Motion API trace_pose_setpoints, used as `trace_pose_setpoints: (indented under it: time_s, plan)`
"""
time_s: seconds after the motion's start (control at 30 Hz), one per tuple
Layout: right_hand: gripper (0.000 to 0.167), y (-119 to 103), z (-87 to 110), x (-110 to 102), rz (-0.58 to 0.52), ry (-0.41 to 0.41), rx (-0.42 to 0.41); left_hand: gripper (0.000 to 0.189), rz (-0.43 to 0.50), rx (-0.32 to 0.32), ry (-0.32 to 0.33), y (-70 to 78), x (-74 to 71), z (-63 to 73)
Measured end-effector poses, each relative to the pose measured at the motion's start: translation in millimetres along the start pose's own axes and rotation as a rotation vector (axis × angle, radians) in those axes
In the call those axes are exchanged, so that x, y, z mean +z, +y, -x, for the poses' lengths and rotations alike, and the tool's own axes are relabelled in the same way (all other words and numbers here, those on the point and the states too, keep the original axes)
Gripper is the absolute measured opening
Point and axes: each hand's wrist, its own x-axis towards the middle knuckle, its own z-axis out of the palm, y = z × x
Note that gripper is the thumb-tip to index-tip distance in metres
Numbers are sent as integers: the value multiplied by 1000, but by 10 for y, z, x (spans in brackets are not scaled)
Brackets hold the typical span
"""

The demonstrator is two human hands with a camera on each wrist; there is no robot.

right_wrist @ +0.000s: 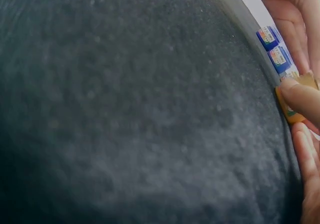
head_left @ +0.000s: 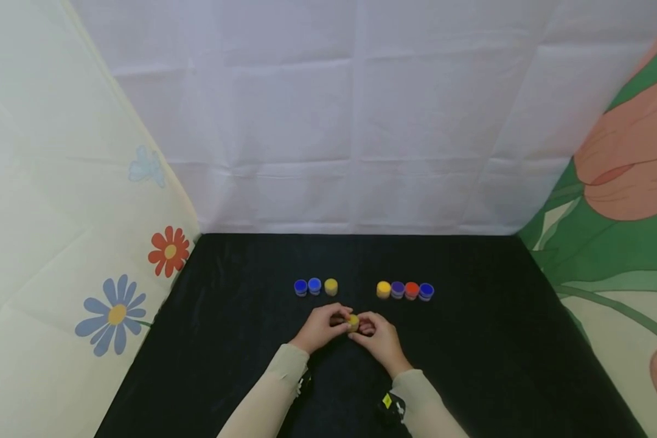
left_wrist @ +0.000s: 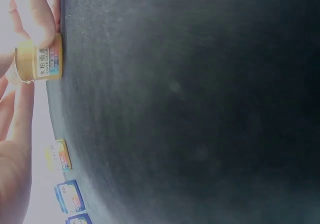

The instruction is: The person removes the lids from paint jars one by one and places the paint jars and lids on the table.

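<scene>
A small paint jar (head_left: 353, 323) with a yellow-ochre top is between my two hands, near the middle of the black table. My left hand (head_left: 323, 326) pinches it from the left, while my right hand (head_left: 379, 339) grips its right side with thumb and fingers. In the left wrist view the jar (left_wrist: 39, 61) stands upright with its printed label showing, and its base is at the tabletop. Fingers partly cover that jar (right_wrist: 292, 109) in the right wrist view, where a thumb presses its side.
Beyond my left hand stand two blue jars (head_left: 308, 287) and a yellow jar (head_left: 331, 286). A row to the right has a yellow jar (head_left: 383, 289), a purple jar (head_left: 397, 289), a red jar (head_left: 412, 291) and a blue jar (head_left: 426, 292). A white cloth (head_left: 350, 121) hangs behind.
</scene>
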Motion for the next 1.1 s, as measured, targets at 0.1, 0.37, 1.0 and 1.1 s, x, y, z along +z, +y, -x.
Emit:
trace_pose_setpoints:
  time_s: [0.1, 0.37, 1.0, 1.1]
  plan:
    - [27, -11, -11, 12, 4, 7, -13, 8, 9, -16, 2, -5, -9, -18]
    - [27, -29, -32, 50, 15, 3, -15, 15, 138, -142, 131, 73, -29, 31]
    - [28, -130, -240, 44, 122, 92, -73, 24, 305, -225, 270, -85, 42, 287]
    - [28, -163, -324, 62, 134, 117, -54, 25, 312, -224, 258, -66, 77, 289]
